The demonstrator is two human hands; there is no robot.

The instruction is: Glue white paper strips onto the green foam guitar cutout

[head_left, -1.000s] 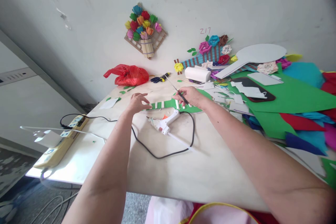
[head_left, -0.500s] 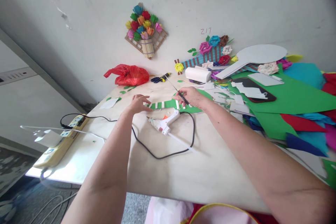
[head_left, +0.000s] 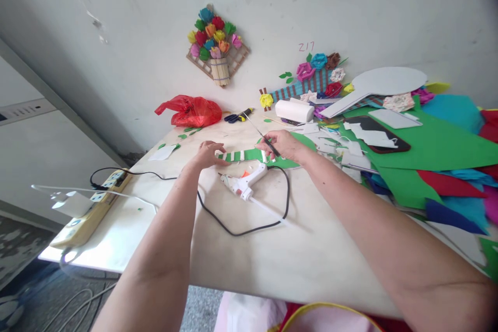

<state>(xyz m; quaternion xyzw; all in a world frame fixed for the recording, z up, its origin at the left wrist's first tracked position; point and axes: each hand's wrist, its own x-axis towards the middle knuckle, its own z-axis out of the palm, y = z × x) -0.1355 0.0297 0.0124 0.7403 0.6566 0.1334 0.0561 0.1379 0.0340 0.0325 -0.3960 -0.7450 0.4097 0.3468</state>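
A green cutout [head_left: 250,155] with a long neck and rounded body, crossed by white strips, lies on the table. My left hand [head_left: 210,154] is at its narrow left end, with the thumb and fingers closed around the tip. Over the body, my right hand [head_left: 286,146] grips a thin tool with a black handle [head_left: 271,146] and a long metal shaft pointing up and left; its exact kind is unclear. Just in front of the cutout lies a white glue gun [head_left: 245,182], a glue stick sticking out of its back and its black cord looping around it.
A power strip [head_left: 91,210] lies at the left edge. Behind are a red plastic bag [head_left: 190,111], scissors [head_left: 234,118] and a white roll [head_left: 294,110]. Paper scraps, a dark phone-like slab [head_left: 377,135] and coloured sheets [head_left: 431,140] crowd the right side.
My left hand has shifted slightly right and its fingers have closed in on the cutout's narrow end. My right hand and the tool are nearly still.
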